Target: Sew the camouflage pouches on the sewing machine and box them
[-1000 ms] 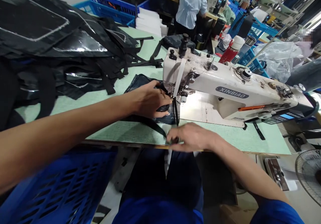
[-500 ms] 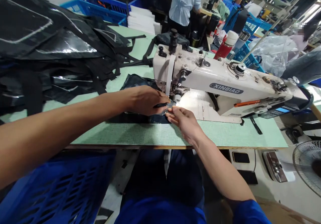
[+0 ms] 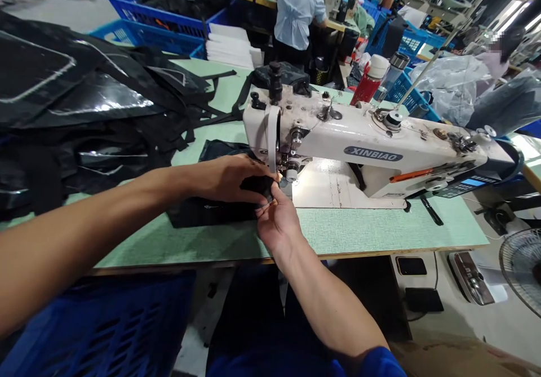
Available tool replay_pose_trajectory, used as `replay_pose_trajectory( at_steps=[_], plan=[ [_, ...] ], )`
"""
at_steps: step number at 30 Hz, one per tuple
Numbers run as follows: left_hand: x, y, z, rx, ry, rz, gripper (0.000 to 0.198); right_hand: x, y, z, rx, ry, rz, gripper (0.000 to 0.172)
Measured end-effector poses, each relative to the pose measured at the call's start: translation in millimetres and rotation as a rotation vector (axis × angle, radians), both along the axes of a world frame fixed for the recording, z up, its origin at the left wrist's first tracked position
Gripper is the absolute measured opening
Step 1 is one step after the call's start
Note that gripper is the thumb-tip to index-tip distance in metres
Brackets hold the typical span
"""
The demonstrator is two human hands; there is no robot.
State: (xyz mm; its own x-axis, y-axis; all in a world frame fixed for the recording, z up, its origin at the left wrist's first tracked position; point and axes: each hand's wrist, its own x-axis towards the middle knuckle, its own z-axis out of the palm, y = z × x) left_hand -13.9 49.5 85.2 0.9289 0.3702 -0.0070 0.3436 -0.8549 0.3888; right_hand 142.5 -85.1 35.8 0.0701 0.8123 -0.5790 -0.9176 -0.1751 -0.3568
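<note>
A piece of black fabric (image 3: pixel 211 212) lies on the green tabletop, partly beneath the needle end of a white sewing machine (image 3: pixel 325 134). My left hand (image 3: pixel 236 178) is curled over the fabric just left of the presser foot, gripping a raised fold of it. From the front, my right hand (image 3: pixel 276 219) pinches the same fold with palm turned up, its fingertips close to those of the left. The needle and the exact stitching spot are hidden behind my fingers and the machine head.
Black bag pieces (image 3: pixel 93 95) with straps are heaped at the left. Blue crates (image 3: pixel 164 8) stand behind, and another blue crate (image 3: pixel 127 320) is below the table. A red bottle (image 3: pixel 369 78) stands behind the machine. A co-worker (image 3: pixel 296 10) is farther back; a fan (image 3: pixel 524 270) is at right.
My right hand has moved left and turned palm up, closer to my left hand. The fabric edge is now lifted into a fold between both hands. The camera view has shifted slightly.
</note>
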Motion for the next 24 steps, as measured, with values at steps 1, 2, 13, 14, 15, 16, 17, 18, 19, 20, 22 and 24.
replay_pose_trajectory(
  at_steps=[1,2,13,14,15,16,17,18,19,20,22,24],
  plan=[
    [0.0,-0.9,1.3,-0.007,0.003,0.001,0.057,0.1,1.6,-0.2,-0.002,-0.007,0.0,0.013],
    [0.1,-1.3,1.5,-0.012,-0.006,0.006,0.058,0.4,3.2,-0.2,-0.003,-0.017,0.004,0.012],
    [-8.2,4.0,-54.3,-0.011,-0.131,0.07,0.048,57.6,-71.2,-6.5,0.155,-0.859,0.323,0.017],
    [-8.5,2.6,-55.6,-0.001,-0.125,0.079,0.048,66.8,-76.9,-6.7,0.198,-1.158,0.322,0.022],
    [-8.7,1.3,-56.0,0.001,-0.116,0.086,0.048,74.2,-78.6,-6.8,0.243,-1.446,0.325,0.026],
    [-9.0,0.1,-55.8,0.001,-0.11,0.09,0.048,79.4,-76.3,-7.0,0.289,-1.699,0.333,0.03],
    [-9.3,-1.0,-55.4,0.0,-0.104,0.09,0.048,82.2,-70.7,-7.5,0.331,-1.898,0.358,0.032],
    [-9.6,-2.0,-55.2,0.003,-0.105,0.091,0.048,82.6,-62.9,-8.2,0.368,-2.037,0.399,0.032],
    [-10.0,-2.9,-55.2,0.011,-0.112,0.088,0.047,81.2,-54.2,-9.1,0.394,-2.126,0.445,0.03],
    [-10.2,-3.7,-55.7,0.021,-0.122,0.081,0.046,78.6,-46.0,-10.1,0.41,-2.182,0.486,0.028],
    [-10.4,-4.5,-57.7,0.049,-0.157,0.061,0.044,72.9,-36.1,-12.3,0.427,-2.246,0.561,0.025],
    [-9.7,-4.1,-60.0,0.077,-0.2,0.036,0.042,70.2,-38.5,-14.5,0.461,-2.278,0.613,0.032]
  ],
)
